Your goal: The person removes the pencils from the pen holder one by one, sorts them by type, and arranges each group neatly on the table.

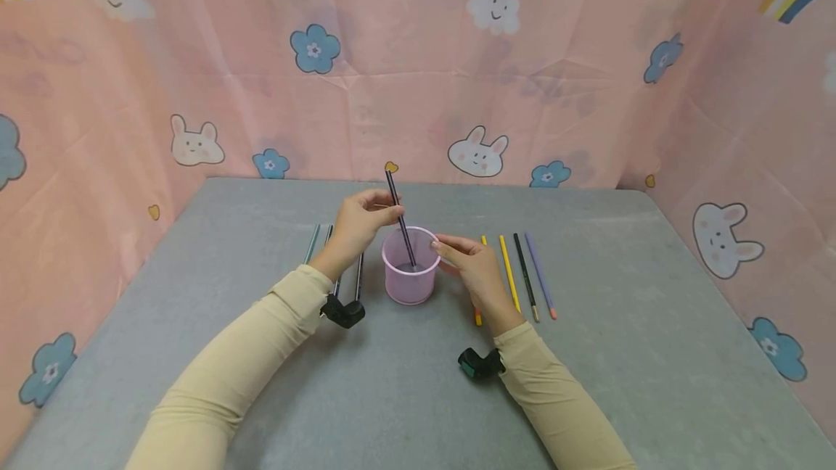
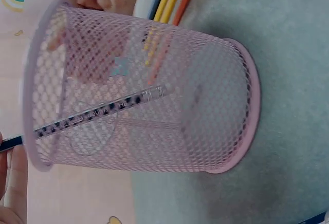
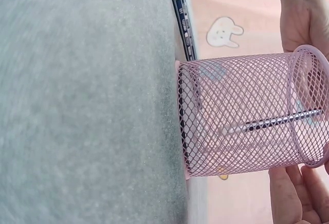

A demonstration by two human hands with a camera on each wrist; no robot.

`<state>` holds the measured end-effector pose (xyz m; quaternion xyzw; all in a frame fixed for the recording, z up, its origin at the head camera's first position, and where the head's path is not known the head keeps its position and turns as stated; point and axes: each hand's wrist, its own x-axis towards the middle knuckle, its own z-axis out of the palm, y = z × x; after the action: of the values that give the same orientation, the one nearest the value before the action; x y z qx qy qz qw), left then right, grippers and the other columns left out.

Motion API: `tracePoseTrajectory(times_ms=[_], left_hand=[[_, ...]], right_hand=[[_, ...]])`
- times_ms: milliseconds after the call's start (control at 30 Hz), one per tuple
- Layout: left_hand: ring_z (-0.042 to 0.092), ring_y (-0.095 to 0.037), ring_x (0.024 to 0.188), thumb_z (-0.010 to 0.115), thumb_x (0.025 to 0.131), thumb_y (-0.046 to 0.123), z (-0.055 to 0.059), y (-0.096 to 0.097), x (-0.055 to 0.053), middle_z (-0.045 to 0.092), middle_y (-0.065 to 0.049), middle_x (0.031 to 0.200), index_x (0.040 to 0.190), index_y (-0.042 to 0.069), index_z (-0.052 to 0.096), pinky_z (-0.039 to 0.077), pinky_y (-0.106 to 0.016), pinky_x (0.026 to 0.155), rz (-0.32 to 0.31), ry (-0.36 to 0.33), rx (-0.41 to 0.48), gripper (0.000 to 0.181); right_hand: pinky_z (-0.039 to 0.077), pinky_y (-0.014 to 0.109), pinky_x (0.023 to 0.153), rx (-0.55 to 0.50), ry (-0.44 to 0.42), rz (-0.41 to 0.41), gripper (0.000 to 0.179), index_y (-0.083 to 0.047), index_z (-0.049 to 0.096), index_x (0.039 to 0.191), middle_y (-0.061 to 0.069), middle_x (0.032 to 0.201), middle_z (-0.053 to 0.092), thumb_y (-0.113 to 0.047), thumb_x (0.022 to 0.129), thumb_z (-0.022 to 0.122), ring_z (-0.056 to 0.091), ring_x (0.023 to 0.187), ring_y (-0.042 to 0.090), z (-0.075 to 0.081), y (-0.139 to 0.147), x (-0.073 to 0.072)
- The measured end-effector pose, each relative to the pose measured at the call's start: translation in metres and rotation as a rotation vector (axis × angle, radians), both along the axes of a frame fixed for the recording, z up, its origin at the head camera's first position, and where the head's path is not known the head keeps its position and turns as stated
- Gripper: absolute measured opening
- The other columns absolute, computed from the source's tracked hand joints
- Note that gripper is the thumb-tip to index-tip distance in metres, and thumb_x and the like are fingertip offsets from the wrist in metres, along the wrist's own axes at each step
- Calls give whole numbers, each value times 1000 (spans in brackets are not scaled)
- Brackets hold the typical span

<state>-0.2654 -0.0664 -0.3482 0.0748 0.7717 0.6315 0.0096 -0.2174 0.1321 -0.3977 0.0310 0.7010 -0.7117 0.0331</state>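
Note:
A pink mesh pencil cup point(image 1: 409, 289) stands upright on the grey table. My left hand point(image 1: 359, 227) pinches a dark patterned pencil point(image 1: 403, 227) above the cup's rim. The pencil slants down through the opening, and in the left wrist view its silver-banded end point(image 2: 154, 93) shows through the mesh, inside the cup. On the cup's right side, my right hand point(image 1: 480, 278) holds the rim between thumb and fingers. The right wrist view has those fingers point(image 3: 288, 198) beside the rim, with the lower part of the pencil point(image 3: 267, 124) visible through the mesh.
To the left lie a teal pencil point(image 1: 312, 244) and dark patterned pencils point(image 1: 359, 278), partly hidden by my left arm. On the right are a yellow pencil point(image 1: 509, 274), a black pencil point(image 1: 525, 278), a purple pencil point(image 1: 541, 274) and others by my right hand. A pink printed curtain point(image 1: 392, 107) hangs behind.

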Motion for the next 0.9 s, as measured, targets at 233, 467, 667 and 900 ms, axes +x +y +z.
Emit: tracePoseTrajectory(times_ms=[233,467,667,900], left_hand=[[70,-9,87,73,90,13,11,-3,6,71,-20,113,113,-2,69,61,-29,89,-21,33,43,28],[70,-10,86,74,90,16,25,-8,12,72,-14,107,113,-1,69,61,-30,91,-25,52,6,29],[71,-11,90,73,91,18,37,-13,16,72,-16,110,115,2,69,59,-31,94,-31,70,-11,30],[69,-5,84,73,90,11,47,-15,20,73,-15,107,117,-2,69,61,-27,89,-31,115,45,30]], right_hand=[[56,38,100,0,-8,6,36,-2,68,125,14,127,67,-19,93,71,67,108,12,-1,-1,0],[56,35,99,3,-10,7,36,-3,68,124,13,127,68,-20,93,71,66,111,14,-1,0,0],[56,34,99,11,-9,2,35,-4,69,123,12,126,68,-21,93,71,67,110,13,-1,1,1],[56,36,100,9,-9,-2,36,-3,69,124,13,127,68,-21,93,71,66,111,15,0,0,1]])
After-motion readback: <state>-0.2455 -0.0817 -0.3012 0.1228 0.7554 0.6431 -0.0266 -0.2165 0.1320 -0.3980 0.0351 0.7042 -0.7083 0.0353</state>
